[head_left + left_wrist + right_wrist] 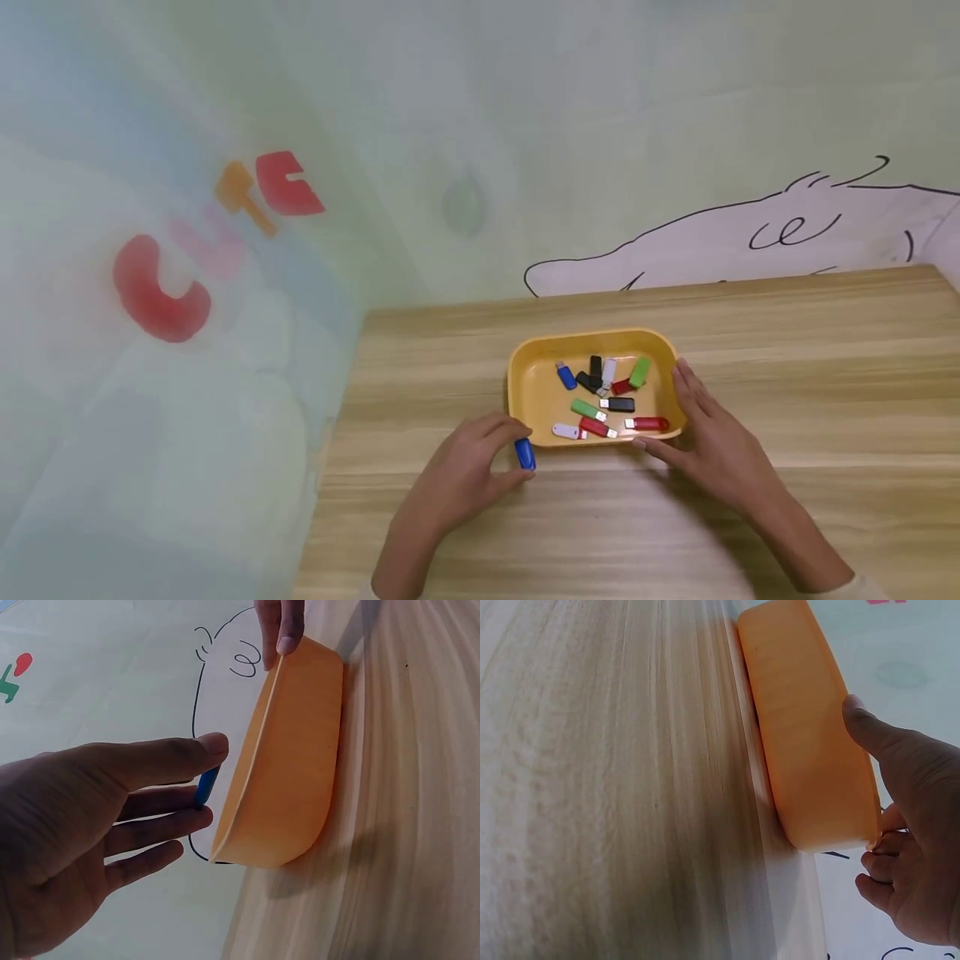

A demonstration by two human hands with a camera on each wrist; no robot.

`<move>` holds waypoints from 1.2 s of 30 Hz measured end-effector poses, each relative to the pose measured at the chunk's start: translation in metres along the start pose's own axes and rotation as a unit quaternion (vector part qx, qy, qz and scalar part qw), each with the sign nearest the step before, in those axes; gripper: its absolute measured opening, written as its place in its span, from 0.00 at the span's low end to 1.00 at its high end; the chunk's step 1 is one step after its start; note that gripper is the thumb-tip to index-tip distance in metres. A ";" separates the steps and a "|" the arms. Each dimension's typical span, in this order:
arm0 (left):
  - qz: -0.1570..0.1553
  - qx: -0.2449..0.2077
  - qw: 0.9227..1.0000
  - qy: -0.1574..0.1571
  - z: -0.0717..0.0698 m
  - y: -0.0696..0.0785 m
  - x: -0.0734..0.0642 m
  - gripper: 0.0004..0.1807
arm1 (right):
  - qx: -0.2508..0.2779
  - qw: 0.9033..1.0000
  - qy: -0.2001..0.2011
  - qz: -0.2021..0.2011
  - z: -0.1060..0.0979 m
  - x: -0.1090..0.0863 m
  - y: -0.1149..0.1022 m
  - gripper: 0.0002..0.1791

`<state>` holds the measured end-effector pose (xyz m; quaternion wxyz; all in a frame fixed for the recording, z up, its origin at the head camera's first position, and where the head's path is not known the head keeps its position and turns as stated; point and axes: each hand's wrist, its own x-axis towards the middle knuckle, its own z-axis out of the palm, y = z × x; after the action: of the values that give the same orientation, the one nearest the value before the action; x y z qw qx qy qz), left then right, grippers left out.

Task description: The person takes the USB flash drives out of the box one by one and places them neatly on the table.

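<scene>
Just outside the front left corner of the yellow plastic basket (538,398), my left hand (467,473) pinches a blue USB stick (525,454) between thumb and fingers. In the left wrist view the blue stick (208,786) is partly hidden by the fingers, close to the rim. My right hand (723,458) grips the basket's right front corner, thumb on the front rim and fingers along the right side. Inside lie several USB sticks, among them a blue one (566,376), a green one (639,372), a red one (649,424) and a black one (619,405).
The basket stands on a wood-grain table (825,375). Behind the table is a pale wall covering with a line drawing (675,258). Another wall, with large coloured letters (161,292), runs along the left side.
</scene>
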<state>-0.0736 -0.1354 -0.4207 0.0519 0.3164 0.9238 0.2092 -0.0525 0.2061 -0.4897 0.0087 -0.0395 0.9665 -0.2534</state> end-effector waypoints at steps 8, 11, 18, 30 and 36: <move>0.006 -0.028 0.999 0.017 0.018 0.002 -0.012 0.24 | 0.001 1.000 -0.014 0.006 0.001 -0.001 -0.002 0.67; 0.010 -0.031 0.999 0.016 0.024 0.002 -0.014 0.23 | 0.000 1.000 -0.016 0.008 0.001 -0.001 0.000 0.67; -0.013 -0.018 1.000 -0.022 0.035 0.000 -0.014 0.23 | 0.004 1.000 -0.015 0.008 0.001 -0.001 0.001 0.67; -0.028 -0.025 0.999 -0.031 0.055 -0.010 -0.018 0.20 | 0.005 1.000 -0.011 0.000 0.000 -0.001 -0.002 0.67; -0.024 -0.032 0.999 -0.026 0.060 -0.015 -0.018 0.20 | 0.006 1.000 -0.009 -0.003 0.000 0.000 -0.001 0.66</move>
<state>-0.0535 -0.1357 -0.4821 0.0913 0.2976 0.9224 0.2286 -0.0521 0.2052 -0.4888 0.0173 -0.0452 0.9647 -0.2588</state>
